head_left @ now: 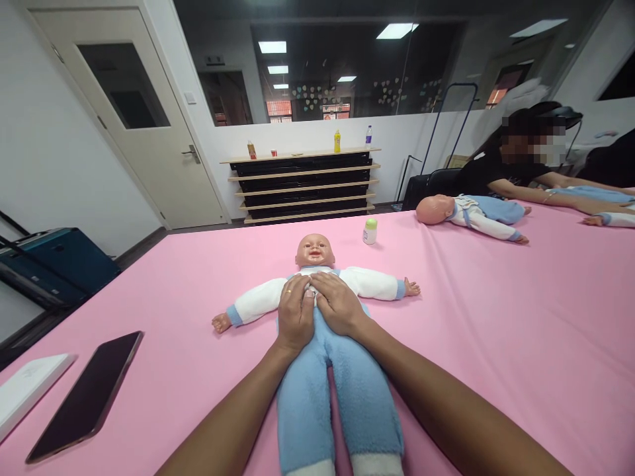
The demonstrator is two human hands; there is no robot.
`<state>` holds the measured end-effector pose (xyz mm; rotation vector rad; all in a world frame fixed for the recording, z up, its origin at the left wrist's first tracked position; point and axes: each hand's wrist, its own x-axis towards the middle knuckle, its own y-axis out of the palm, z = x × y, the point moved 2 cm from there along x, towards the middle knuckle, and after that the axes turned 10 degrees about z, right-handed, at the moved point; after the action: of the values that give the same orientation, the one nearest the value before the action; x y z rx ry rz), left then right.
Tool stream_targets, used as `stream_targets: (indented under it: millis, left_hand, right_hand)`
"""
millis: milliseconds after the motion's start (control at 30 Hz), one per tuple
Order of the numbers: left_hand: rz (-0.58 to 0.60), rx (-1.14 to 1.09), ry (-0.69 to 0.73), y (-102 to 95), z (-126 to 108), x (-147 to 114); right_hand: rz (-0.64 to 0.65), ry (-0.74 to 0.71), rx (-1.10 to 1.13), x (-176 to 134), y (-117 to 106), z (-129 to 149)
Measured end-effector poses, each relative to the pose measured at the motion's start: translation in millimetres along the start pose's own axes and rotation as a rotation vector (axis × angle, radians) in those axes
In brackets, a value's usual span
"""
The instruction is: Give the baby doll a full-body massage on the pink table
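A baby doll [327,383] in blue plush trousers and a white top lies face up, its arms spread and its head pointing away from me. On the left side of its chest rests my left hand [296,311], flat, with a ring on one finger. My right hand [340,304] lies flat on the other side of the chest. The two hands almost meet at the middle, thumbs near each other, and cover most of the doll's chest. Neither one grips anything.
Beyond the doll stands a small white jar with a green lid [370,231]. A dark phone [89,396] and a white box [30,390] lie at left on the pink cloth [188,277]. Another doll [476,215] lies at right, near a seated person [516,158].
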<state>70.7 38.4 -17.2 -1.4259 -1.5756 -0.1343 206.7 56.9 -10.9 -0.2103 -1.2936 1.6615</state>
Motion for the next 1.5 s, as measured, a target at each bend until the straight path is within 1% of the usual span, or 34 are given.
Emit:
stream_targets:
  millis: [133, 233, 300, 367, 433, 533, 633, 700, 767, 867, 967, 1067, 1233, 1333, 1500]
  left_hand:
    - [0.099, 0.017, 0.089, -0.3, -5, 0]
    - [0.179, 0.023, 0.121, 0.0, -8, 0]
    - [0.246, 0.025, 0.119, 0.7, -9, 2]
    - [0.323, 0.031, 0.098, 2.1, -8, 4]
    - [0.376, 0.033, 0.062, 3.6, -7, 6]
    - [0.392, 0.027, -0.006, 5.7, -4, 9]
    - [0.396, 0.026, -0.059, 7.9, -1, 10]
    - [0.391, 0.026, -0.101, 8.9, 2, 10]
    - [0.361, 0.02, -0.158, 9.1, 5, 9]
    - [0.279, -0.004, -0.263, 8.5, 10, 6]
    - [0.17, -0.039, -0.357, 7.6, 14, 2]
    - [0.084, -0.041, -0.36, 6.6, 15, 0]
    - [0.048, 0.001, -0.27, 4.2, 8, -2]
    - [0.064, 0.006, -0.193, 2.5, 3, -2]
    - [0.178, -0.024, -0.028, 0.6, -6, -2]
  right_hand:
    - [-0.066, 0.179, -0.001, -2, 1, -5]
    - [-0.165, 0.294, 0.0, -5, 3, -10]
    - [-0.237, 0.333, -0.005, -7, 4, -13]
    - [-0.312, 0.343, -0.006, -9, 4, -14]
    - [-0.39, 0.32, 0.004, -12, 2, -12]
    - [-0.448, 0.2, 0.033, -15, -3, -5]
    - [-0.422, 0.01, 0.075, -17, -6, 3]
    - [-0.374, -0.106, 0.098, -17, -7, 7]
    - [-0.308, -0.194, 0.105, -16, -7, 10]
    - [-0.182, -0.267, 0.081, -12, -7, 13]
    - [-0.057, -0.296, 0.056, -9, -7, 14]
    - [-0.009, -0.268, 0.042, -6, -6, 12]
    - [-0.034, -0.142, 0.016, -3, -1, 3]
    - [-0.063, -0.072, 0.011, -2, 1, -2]
    - [-0.094, 0.07, -0.005, -3, 3, -5]
